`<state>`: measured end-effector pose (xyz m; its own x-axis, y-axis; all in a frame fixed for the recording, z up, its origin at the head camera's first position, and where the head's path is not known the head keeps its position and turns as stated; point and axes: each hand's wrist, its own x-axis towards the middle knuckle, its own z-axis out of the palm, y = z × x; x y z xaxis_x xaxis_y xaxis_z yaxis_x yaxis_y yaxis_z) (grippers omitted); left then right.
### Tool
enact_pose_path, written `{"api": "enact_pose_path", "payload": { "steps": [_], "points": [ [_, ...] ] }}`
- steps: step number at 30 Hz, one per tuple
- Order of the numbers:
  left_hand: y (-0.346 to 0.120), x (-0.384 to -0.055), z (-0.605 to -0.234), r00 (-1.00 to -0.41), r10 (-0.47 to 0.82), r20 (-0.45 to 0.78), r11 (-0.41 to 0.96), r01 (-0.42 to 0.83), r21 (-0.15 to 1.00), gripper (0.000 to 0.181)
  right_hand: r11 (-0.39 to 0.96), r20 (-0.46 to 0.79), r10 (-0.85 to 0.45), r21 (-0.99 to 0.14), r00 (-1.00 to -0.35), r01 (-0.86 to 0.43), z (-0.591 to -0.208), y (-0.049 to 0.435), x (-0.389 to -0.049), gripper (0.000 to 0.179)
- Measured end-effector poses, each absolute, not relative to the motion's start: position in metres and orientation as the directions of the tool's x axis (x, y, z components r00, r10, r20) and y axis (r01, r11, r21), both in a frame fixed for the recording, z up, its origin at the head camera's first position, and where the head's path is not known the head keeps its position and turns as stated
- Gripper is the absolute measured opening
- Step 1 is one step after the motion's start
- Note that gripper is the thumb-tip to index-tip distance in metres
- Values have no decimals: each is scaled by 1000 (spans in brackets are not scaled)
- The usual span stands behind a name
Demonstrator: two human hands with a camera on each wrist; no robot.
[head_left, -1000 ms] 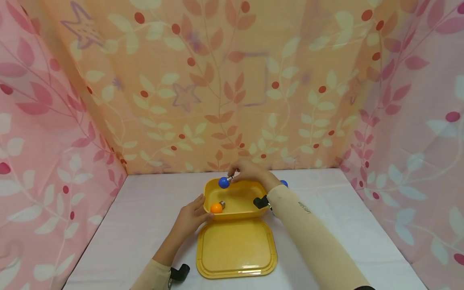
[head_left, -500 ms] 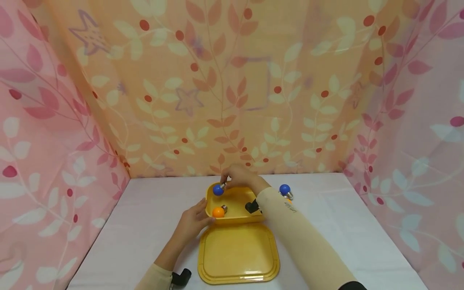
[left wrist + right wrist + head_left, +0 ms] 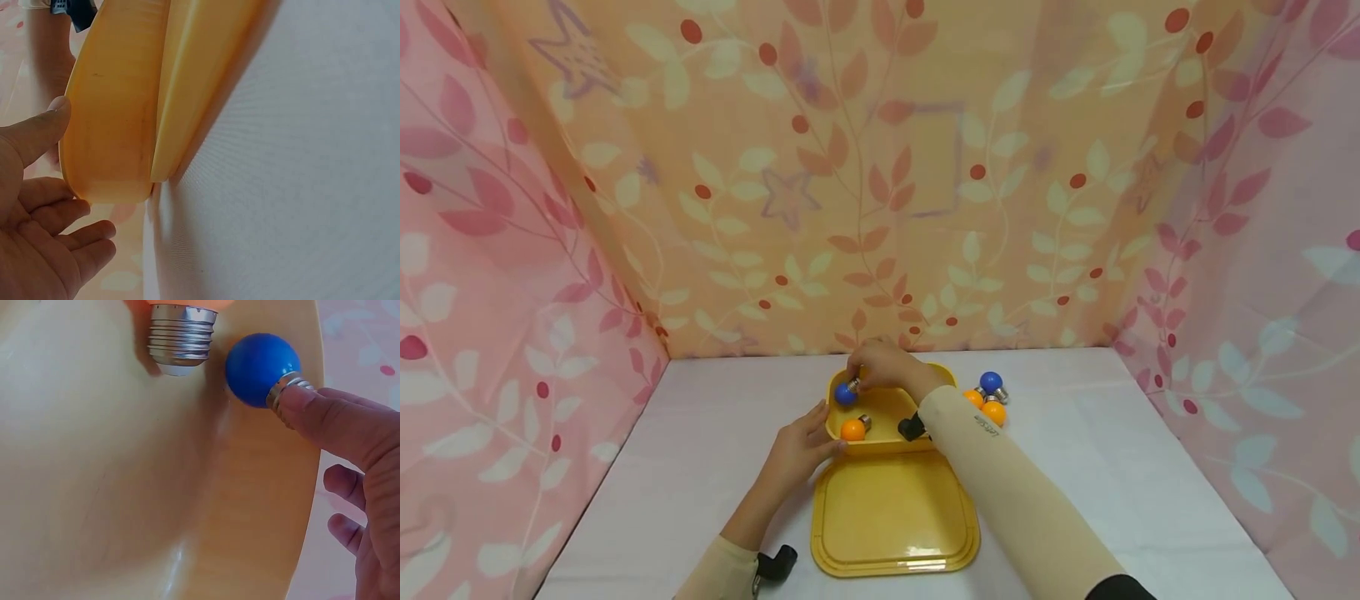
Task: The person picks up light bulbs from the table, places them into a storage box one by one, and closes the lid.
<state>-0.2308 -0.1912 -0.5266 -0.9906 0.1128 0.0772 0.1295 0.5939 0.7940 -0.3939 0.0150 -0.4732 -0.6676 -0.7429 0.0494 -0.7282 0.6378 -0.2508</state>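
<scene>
My right hand (image 3: 883, 367) pinches a blue light bulb (image 3: 259, 370) by its metal screw base, between thumb and finger. That bulb is low inside the yellow plastic box (image 3: 891, 446), at its left end. An orange light bulb (image 3: 852, 430) lies in the box's near left corner, its screw base (image 3: 181, 337) close to the blue bulb in the right wrist view. My left hand (image 3: 801, 442) rests against the box's near left corner. Its thumb (image 3: 47, 128) touches the wall, and its other fingers are loosely bent beside the end.
The yellow lid (image 3: 895, 517) lies flat in front of the box. Right of the box sit a blue bulb (image 3: 991, 382) and orange bulbs (image 3: 993, 412), grouped on the white cloth (image 3: 1075, 467). Patterned curtains (image 3: 865, 167) enclose the table at the back and sides.
My right hand has moved left and down, lowering the blue bulb into the left end of the box. The bulbs at right came out from behind the sleeve. My left hand stays at the corner.
</scene>
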Motion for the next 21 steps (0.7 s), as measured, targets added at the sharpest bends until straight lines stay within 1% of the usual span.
{"api": "enact_pose_path", "payload": {
  "steps": [4,9,12,17,21],
  "points": [
    [-192,-231,-526,-992,106,62,596,114,795,81,634,39,-750,-241,-660,-735,-471,15,-394,17],
    [-192,-233,-527,-992,112,65,603,119,789,81,642,36,-736,-282,-676,-713,-463,21,-390,23],
    [-193,-233,-526,-992,110,66,605,119,787,81,639,55,-735,-278,-676,-717,-456,27,-390,24],
    [-193,-233,-525,-993,105,47,598,101,795,81,606,102,-753,-280,-650,-745,-446,44,-386,22],
    [-192,-232,-526,-994,104,36,594,91,799,81,608,146,-739,-277,-658,-744,-438,60,-380,24]
  ]
}}
